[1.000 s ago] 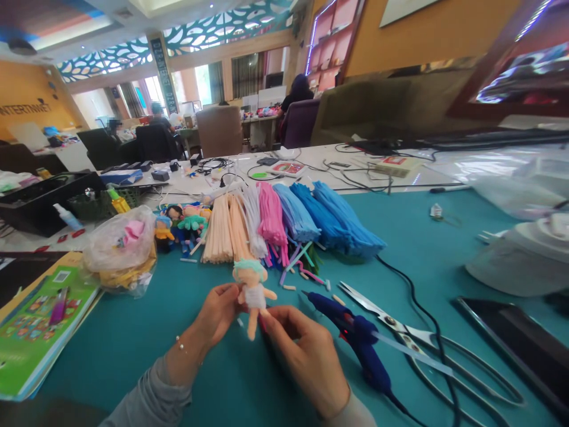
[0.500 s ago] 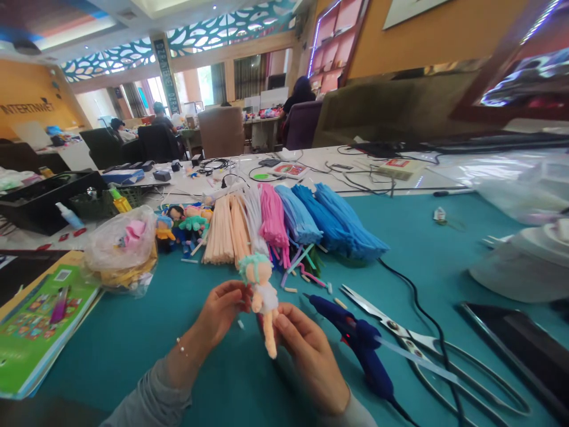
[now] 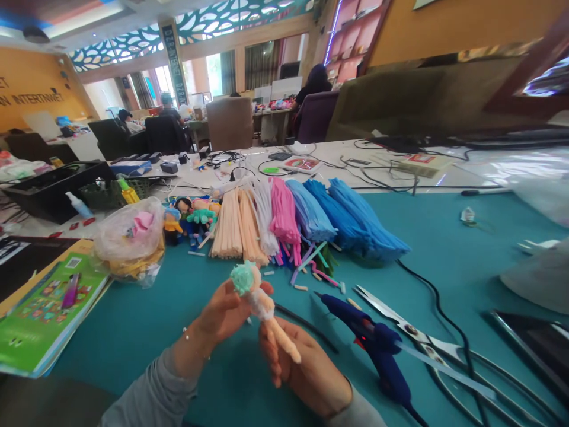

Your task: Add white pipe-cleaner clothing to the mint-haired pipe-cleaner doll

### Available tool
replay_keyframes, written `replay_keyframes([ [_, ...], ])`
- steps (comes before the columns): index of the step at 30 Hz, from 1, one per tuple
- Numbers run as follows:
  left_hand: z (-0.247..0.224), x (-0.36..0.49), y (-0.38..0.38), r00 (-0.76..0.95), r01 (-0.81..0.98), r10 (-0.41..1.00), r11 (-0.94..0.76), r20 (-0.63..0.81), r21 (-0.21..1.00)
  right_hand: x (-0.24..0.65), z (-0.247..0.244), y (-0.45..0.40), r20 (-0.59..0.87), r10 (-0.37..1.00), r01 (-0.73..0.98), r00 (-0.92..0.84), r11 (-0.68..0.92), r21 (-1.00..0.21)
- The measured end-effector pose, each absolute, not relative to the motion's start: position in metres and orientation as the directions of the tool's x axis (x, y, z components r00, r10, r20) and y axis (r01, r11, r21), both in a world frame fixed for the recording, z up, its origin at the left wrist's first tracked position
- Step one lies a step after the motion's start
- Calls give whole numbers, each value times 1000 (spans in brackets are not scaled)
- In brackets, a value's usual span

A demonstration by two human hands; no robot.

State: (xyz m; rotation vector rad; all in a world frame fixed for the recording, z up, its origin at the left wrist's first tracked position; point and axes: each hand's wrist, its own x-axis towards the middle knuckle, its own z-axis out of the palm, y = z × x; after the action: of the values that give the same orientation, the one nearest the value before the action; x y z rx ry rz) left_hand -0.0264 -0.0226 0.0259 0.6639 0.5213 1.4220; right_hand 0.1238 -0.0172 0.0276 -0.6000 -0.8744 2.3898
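Mint-haired doll (image 3: 262,302) between both hands (image 3: 267,332), tilted.

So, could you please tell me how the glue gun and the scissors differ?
The glue gun is dark blue, while the scissors are silvery metal. The glue gun trails a cord; the scissors have looped handles. Both lie on the teal mat.

Wall: orange, far left (image 3: 33,89)
Windows: bright, far centre (image 3: 214,74)
Armchair: beige (image 3: 230,126)
Shelves: pink, LED-edged, far right (image 3: 351,44)
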Motion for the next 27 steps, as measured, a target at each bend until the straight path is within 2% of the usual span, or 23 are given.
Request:
replay_keyframes([
  [6,28,-26,-24,128,-697,988,23,92,717,124,25,-17,-212,613,-335,-761,-653,-679],
  [12,27,-24,-23,91,-671,996,51,14,740,125,24,-18,-217,599,-314,-771,-654,-688],
  [20,33,-27,-23,79,-644,997,62,-14,763,123,24,-19,-202,632,-313,-749,-605,-733],
  [23,35,-35,-22,9,-659,1000,8,-2,752,126,28,-18,-204,715,-299,-668,-509,-807],
  [27,35,-47,-20,-85,-703,996,-87,39,706,142,34,-23,-127,893,-287,-432,-270,-919],
])
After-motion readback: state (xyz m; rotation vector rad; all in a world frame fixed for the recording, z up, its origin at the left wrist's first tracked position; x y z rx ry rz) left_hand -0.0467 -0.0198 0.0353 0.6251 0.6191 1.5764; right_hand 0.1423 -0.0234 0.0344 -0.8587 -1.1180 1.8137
